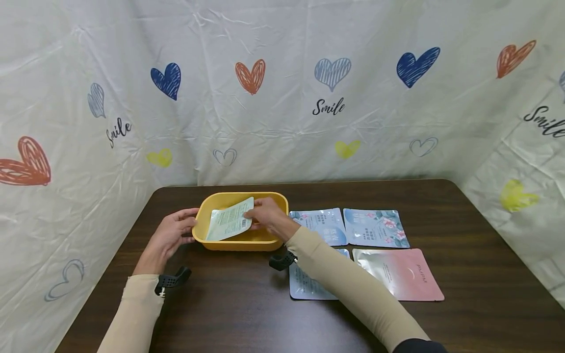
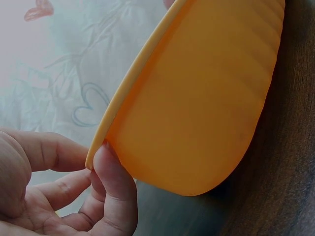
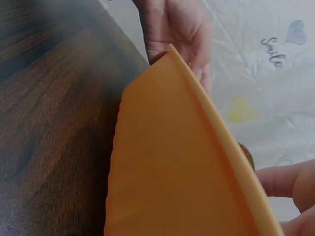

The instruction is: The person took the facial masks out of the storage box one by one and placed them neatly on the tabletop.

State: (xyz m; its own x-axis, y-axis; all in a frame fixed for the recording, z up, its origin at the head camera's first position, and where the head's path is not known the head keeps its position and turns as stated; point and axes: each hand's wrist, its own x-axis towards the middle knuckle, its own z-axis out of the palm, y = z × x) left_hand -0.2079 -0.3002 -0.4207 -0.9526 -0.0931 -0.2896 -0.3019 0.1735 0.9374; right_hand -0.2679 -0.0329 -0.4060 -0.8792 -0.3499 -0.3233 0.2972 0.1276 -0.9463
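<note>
A yellow plastic basket (image 1: 243, 246) stands at the back left of the table. My left hand (image 1: 168, 236) holds its left end; in the left wrist view the thumb (image 2: 117, 182) and forefinger pinch the rim. Over the basket's inside, my right hand (image 1: 270, 215) pinches a pale green face mask packet (image 1: 227, 224) by its right edge. The packet lies tilted within the rim, its printed text side facing up. In the right wrist view the basket wall (image 3: 157, 147) hides the packet and most of the right fingers.
Right of the basket, two blue floral mask packets (image 1: 324, 226) lie side by side. In front are another blue packet (image 1: 309, 285), partly under the right forearm, and a pink and silver packet (image 1: 419, 277). A white curtain (image 1: 282, 122) with printed hearts hangs behind the dark wooden table (image 1: 229, 304).
</note>
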